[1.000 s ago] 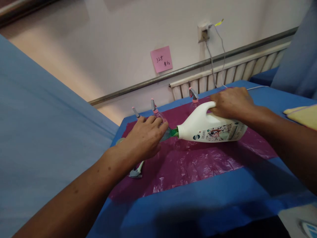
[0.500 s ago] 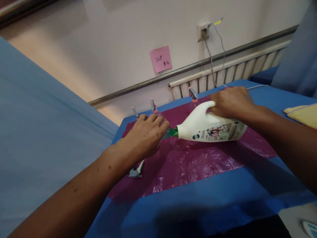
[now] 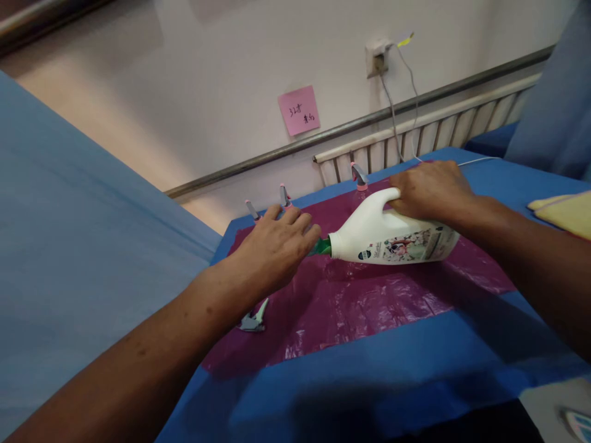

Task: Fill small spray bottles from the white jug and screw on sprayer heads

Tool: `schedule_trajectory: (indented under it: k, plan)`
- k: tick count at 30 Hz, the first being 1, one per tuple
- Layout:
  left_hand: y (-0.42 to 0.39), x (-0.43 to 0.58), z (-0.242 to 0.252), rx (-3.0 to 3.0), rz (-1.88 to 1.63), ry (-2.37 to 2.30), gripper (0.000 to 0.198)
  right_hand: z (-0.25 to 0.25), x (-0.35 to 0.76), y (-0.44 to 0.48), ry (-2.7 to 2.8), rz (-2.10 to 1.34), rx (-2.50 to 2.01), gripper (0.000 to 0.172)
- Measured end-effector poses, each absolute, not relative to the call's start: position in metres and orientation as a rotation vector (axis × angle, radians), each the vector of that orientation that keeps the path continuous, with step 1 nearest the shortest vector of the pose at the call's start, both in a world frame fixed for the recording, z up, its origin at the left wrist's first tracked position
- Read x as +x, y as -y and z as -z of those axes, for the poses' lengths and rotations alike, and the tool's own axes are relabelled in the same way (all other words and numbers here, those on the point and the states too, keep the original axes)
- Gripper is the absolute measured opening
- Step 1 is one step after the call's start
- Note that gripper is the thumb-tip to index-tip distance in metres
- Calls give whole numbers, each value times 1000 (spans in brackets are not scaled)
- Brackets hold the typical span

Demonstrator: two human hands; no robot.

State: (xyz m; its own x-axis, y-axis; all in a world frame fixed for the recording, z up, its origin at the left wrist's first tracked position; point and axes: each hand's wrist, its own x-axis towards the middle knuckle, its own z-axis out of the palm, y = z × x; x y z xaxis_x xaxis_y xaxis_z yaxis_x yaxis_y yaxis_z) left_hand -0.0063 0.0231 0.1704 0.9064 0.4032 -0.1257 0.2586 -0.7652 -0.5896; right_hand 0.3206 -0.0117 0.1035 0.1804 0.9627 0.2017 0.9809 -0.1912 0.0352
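White detergent jug (image 3: 392, 240) lies tipped on its side, its green spout (image 3: 323, 247) touching the left fingertips, probably so liquid runs that way. Right hand (image 3: 431, 191): fingers wrapped round the jug's handle. Left hand (image 3: 274, 252): fingers arched and loosely spread; whatever is under them is hidden. Spray bottles (image 3: 359, 175) stand beyond the fingers, and a loose spray head (image 3: 253, 320) lies behind the left fingers, by the wrist. Magenta plastic sheet (image 3: 369, 301) over blue table cover (image 3: 392, 369), likely against spills. Radiator (image 3: 438, 132) and pink note (image 3: 299, 109) on the wall.

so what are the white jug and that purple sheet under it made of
white handled jug: opaque moulded plastic by the look, smooth with a soft sheen, handle formed in one piece, printed label. magenta sheet: thin glossy plastic film, crinkled and catching light. blue cover beneath: matte, probably cloth or nonwoven; hard to tell.
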Motion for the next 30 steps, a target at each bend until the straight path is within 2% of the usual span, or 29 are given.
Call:
schedule_trajectory:
  k: [9,20,25,30]
  plan:
    - [-20,-2,-171,-2398,-224,298,32,-103,322,13,1925,286,-2329,47]
    - [-18,2,-175,-2409,-234,301,31,-101,326,12,1886,236,-2314,43]
    - [-17,-3,-175,-2415,-218,326,37,-101,327,13,1887,244,-2319,44]
    - [-20,-10,-174,-2404,-215,474,58,-103,333,19,1851,249,-2384,46]
